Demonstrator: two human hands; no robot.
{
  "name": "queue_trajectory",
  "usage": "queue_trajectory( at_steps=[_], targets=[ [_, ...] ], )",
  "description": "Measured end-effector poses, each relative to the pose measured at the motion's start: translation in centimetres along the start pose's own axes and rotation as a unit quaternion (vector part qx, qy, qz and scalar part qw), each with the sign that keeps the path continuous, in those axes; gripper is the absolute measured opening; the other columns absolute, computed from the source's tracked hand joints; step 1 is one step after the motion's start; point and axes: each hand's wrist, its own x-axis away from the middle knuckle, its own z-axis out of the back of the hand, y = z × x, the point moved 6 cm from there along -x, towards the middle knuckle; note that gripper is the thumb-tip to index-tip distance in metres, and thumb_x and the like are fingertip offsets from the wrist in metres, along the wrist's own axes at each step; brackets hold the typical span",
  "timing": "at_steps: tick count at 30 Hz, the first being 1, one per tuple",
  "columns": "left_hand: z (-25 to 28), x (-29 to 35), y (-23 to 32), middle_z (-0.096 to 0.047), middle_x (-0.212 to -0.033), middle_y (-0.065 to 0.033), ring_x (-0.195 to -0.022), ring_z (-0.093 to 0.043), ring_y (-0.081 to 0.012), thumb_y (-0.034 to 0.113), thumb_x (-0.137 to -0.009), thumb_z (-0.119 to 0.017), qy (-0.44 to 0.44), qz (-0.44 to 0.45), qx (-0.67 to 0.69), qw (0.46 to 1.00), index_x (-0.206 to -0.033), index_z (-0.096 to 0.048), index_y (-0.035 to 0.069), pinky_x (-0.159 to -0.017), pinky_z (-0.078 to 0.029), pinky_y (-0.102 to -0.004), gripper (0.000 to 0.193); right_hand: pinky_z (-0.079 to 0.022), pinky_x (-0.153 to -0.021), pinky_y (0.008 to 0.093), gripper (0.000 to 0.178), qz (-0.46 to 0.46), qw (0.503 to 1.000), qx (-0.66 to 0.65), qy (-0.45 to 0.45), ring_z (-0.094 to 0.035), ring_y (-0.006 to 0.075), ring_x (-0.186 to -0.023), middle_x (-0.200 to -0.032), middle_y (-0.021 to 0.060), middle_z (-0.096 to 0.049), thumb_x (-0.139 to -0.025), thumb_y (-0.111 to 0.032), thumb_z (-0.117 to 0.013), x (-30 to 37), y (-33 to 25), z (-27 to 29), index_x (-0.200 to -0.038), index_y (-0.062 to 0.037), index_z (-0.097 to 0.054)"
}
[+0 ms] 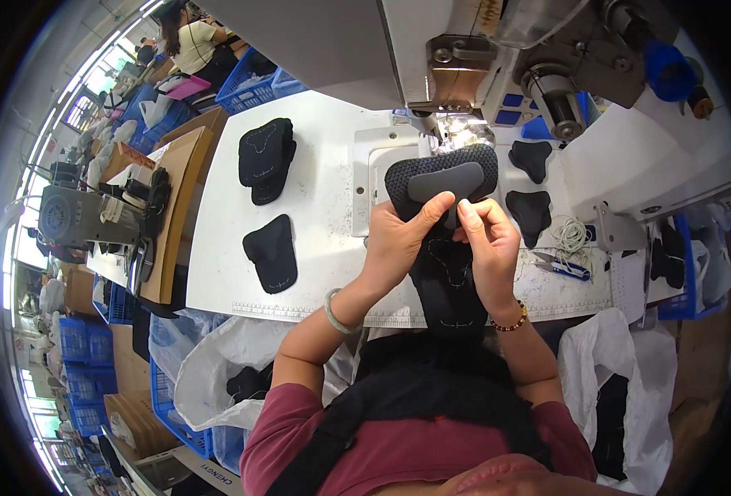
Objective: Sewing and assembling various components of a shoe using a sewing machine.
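Between my two hands I hold a black mesh fabric piece (397,175) with a smooth dark grey patch (446,181) on its face. My left hand (400,240) grips its lower left edge, the thumb lying on top. My right hand (489,244) pinches the piece just under the patch, thumb against curled fingers; whatever is right between those fingertips is hidden. Below the hands hangs a longer black part with pale stitch lines (450,285), reaching past the table's front edge. The sewing machine's needle area (463,132) is just beyond the held piece.
Stacked black fabric pieces (266,153) and another small stack (272,255) lie left on the white table (324,207). At right are two black pieces (531,161), blue-handled thread snips (562,267) and a coil of pale cord (570,236). White sacks (605,355) hang in front. A co-worker (196,45) sits far left.
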Motion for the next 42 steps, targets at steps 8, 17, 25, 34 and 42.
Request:
queue_trajectory(
  at_steps=[8,17,25,34,42],
  targets=[
    [-0.2,0.1,0.2,-0.066,-0.085,-0.0007,-0.073,-0.056,-0.0046,0.02,-0.086,-0.067,0.004,0.0,-0.008,1.0,-0.092,-0.067,-0.001,-0.064,-0.046,-0.0202,0.022,-0.038,-0.058,0.0165,0.013,-0.004,1.0,-0.006,0.002,-0.047,0.0017,-0.063,-0.072,-0.0034,-0.054,-0.092,-0.014,-0.057,0.1,-0.2,0.1,-0.083,-0.0038,-0.057],
    [0.0,-0.3,1.1,-0.067,-0.087,-0.0062,-0.076,-0.061,-0.0099,0.014,-0.086,-0.067,0.035,0.001,0.078,0.996,-0.092,-0.066,-0.003,-0.069,-0.05,-0.0225,0.019,-0.04,-0.057,0.0207,0.013,0.189,0.949,0.244,0.064,-0.049,0.007,-0.061,-0.066,0.0021,-0.051,-0.089,-0.01,-0.061,-0.7,-2.7,3.0,-0.081,-0.0019,-0.053],
    [-0.6,0.2,2.3,-0.067,-0.09,-0.0097,-0.077,-0.063,-0.0129,0.01,-0.085,-0.066,0.032,0.009,0.134,0.99,-0.094,-0.065,-0.006,-0.071,-0.052,-0.0247,0.018,-0.038,-0.089,0.035,0.038,0.548,0.674,0.494,-0.022,-0.049,0.0189,-0.105,-0.109,0.0013,-0.051,-0.068,-0.011,-0.076,0.0,-4.9,1.7,-0.099,-0.0316,-0.068],
    [0.5,0.8,2.7,-0.066,-0.092,-0.0105,-0.079,-0.063,-0.0141,0.01,-0.084,-0.066,0.067,0.018,0.164,0.984,-0.098,-0.063,-0.005,-0.072,-0.052,-0.0259,0.021,-0.038,-0.09,0.0317,0.028,0.628,0.62,0.467,-0.054,-0.049,0.0152,-0.106,-0.103,-0.0051,-0.052,-0.071,-0.018,-0.072,0.3,-6.1,-0.3,-0.096,-0.0317,-0.071],
    [2.4,-0.2,2.6,-0.064,-0.091,-0.011,-0.078,-0.065,-0.0177,0.012,-0.084,-0.064,0.141,0.057,0.186,0.971,-0.099,-0.06,-0.006,-0.069,-0.055,-0.0286,0.024,-0.032,-0.083,0.0295,0.033,0.557,0.678,0.461,-0.131,-0.05,0.0124,-0.101,-0.101,-0.0067,-0.056,-0.067,-0.025,-0.068,-1.8,-6.1,-3.1,-0.099,-0.0265,-0.071]
  ],
)
